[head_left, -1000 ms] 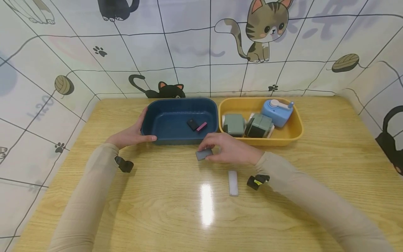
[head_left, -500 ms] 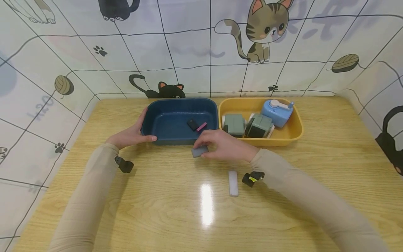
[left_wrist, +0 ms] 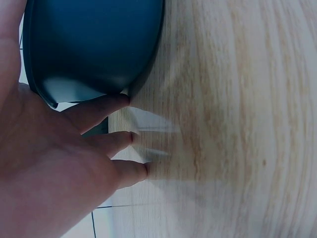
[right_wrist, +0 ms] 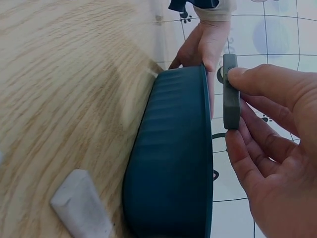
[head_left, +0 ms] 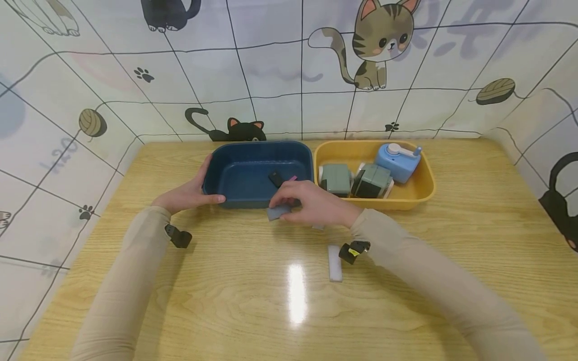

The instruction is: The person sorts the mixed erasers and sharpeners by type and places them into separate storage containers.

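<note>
gray block (right_wrist: 231, 106), one, pinched by right fingers (right_wrist: 241, 156), left fingers (left_wrist: 111, 144) apart, two white blocks (head_left: 334, 263)

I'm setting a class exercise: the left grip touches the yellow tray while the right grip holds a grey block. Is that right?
The colour is wrong: the head view shows the left grip touching the blue tray. The right grip does hold a grey block.

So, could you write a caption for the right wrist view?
Right hand pinching a gray block near a blue bin, left hand at its far end, pale block on the table.
</note>
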The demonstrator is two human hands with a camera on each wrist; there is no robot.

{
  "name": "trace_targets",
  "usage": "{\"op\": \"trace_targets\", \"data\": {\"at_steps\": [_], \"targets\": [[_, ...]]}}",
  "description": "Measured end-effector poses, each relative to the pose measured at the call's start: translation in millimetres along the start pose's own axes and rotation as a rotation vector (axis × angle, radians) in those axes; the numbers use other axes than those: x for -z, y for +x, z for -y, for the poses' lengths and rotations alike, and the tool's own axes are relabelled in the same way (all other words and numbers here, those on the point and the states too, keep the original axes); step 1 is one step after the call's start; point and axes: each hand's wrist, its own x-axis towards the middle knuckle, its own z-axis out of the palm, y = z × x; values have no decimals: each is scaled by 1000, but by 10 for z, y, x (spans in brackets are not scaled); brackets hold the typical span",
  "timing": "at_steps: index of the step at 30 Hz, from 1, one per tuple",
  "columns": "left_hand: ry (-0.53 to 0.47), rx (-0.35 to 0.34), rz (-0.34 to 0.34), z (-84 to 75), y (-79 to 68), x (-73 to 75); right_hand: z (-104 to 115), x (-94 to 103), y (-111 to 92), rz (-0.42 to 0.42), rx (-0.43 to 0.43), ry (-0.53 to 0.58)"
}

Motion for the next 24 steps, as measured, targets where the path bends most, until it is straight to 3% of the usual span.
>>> {"op": "trace_targets", "data": {"at_steps": [24], "targets": [[2, -9, -4, -9, -12, -7, 5, 67, 232, 1, -28, -39]]}}
